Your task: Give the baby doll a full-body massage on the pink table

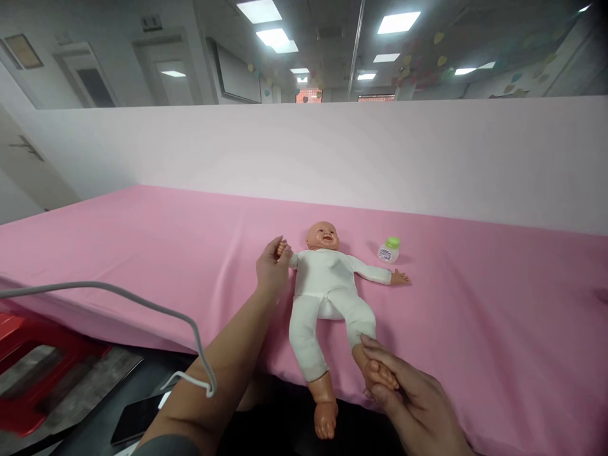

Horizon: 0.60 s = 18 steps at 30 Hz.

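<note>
A baby doll (pixel 323 272) with a white cloth body lies on its back on the pink sheet (pixel 190 247), its head toward the wall. My left hand (pixel 274 266) is closed around the doll's hand on the left side. With thumb and fingers, my right hand (pixel 413 392) grips the doll's foot (pixel 380 373) on the right side. The doll's other foot (pixel 325 418) hangs over the sheet's near edge. Its other arm stretches out to the right, close to a small clear bottle (pixel 389 251) with a green cap.
A grey cable (pixel 142 299) crosses at the left, in front of my left forearm. Below it are a dark phone (pixel 135 419) and a red plastic stool (pixel 38 367). Behind the sheet stands a white wall (pixel 304 152) with a glass window above.
</note>
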{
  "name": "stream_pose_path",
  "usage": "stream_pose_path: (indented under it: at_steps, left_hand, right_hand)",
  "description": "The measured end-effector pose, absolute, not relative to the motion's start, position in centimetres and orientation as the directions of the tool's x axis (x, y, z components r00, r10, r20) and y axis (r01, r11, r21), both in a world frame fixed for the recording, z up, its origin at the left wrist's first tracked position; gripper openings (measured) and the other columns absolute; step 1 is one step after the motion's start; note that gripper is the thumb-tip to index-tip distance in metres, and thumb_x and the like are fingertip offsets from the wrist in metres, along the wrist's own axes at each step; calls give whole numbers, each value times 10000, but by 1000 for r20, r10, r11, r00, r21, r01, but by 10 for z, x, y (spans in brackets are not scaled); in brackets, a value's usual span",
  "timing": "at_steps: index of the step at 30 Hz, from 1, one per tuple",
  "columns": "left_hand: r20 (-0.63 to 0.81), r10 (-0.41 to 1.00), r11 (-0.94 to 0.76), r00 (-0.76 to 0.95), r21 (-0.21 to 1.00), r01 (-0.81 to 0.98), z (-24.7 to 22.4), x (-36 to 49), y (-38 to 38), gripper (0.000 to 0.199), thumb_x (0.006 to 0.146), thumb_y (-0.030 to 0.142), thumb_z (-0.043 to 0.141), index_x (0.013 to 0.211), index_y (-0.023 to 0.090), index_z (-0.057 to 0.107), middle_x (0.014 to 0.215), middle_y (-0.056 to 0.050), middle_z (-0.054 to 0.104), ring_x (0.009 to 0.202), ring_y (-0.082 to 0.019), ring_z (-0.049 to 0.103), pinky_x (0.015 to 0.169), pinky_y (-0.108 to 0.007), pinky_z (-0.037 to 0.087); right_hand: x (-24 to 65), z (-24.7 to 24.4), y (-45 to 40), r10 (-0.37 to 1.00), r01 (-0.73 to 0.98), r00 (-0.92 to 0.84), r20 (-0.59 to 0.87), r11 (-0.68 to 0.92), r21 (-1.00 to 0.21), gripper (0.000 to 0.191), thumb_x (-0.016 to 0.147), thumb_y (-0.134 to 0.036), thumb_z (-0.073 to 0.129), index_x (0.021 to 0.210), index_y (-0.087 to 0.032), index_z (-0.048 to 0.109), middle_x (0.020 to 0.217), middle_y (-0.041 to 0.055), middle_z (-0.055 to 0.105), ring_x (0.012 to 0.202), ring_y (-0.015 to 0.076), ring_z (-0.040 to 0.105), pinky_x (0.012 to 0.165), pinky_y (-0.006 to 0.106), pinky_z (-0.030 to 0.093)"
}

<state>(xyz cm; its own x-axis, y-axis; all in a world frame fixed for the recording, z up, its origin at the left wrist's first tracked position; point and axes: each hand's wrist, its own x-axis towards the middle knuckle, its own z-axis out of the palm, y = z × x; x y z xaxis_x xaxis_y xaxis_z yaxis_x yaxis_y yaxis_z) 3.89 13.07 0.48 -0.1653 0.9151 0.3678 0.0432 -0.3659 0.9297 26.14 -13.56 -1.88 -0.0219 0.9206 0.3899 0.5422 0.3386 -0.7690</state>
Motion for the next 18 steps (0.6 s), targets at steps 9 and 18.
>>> stream_pose_path:
  at_steps: [9,18]
  left_hand:
    - [473,799,-600,371,587,543,3,58,112,396,929,306,673,1322,291,720,1297,-32,753,1158,-238,709,1061,-367,528]
    - [435,730,-683,527,460,567,4,53,114,396,953,307,625,1339,295,711,1398,-24,700,1265,-259,666,1107,-392,498]
  right_hand:
    - [258,-2,-96,897,475,39,440,371,-798,400,995,-375,660,1380,-266,670,1487,117,628,1323,341,642,965,448,647]
    - [250,8,-77,904,455,81,420,341,-822,390,1005,-404,647,1366,-261,669,1521,128,595,1265,340,684,967,481,644]
